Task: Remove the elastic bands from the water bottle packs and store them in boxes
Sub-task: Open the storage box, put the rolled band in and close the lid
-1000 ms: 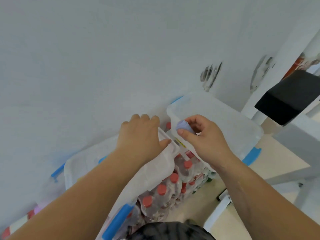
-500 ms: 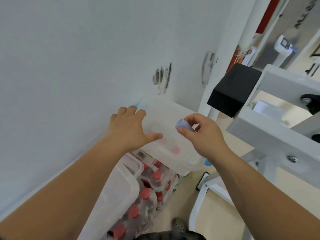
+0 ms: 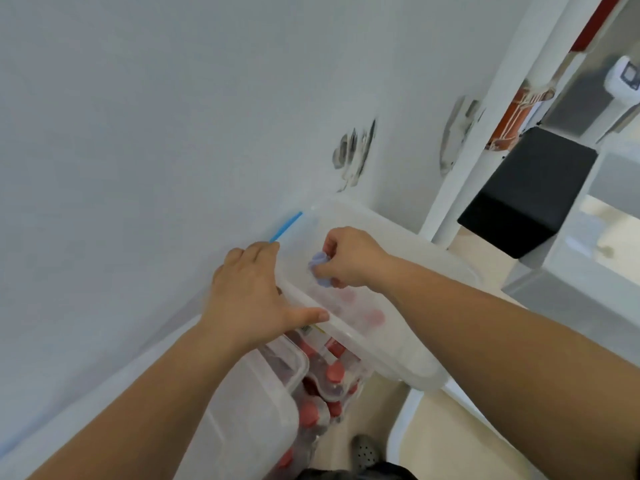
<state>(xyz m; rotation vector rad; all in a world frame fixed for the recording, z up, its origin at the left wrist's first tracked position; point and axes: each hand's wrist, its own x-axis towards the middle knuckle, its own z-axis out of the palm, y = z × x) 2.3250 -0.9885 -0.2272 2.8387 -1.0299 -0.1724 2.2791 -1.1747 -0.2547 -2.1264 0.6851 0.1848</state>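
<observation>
A clear plastic box [image 3: 398, 355] with a blue latch [image 3: 286, 226] stands against the white wall. My left hand [image 3: 252, 292] grips its near-left rim, thumb along the edge. Over the box's inside, my right hand [image 3: 346, 258] pinches a bunched light-purple elastic band [image 3: 318, 268] between thumb and fingers. Under the box are packs of water bottles with red caps [image 3: 332, 372], wrapped in clear film.
A second clear box or lid [image 3: 249, 410] lies at lower left beside the bottles. A white frame with a black block [image 3: 526, 192] stands to the right. A dark shoe [image 3: 363, 452] shows on the beige floor. The wall has scuff marks [image 3: 353, 154].
My right hand has moved left and forward with the purple band, from beside the box to over its inside. My left hand keeps its grip on the rim. The view has shifted.
</observation>
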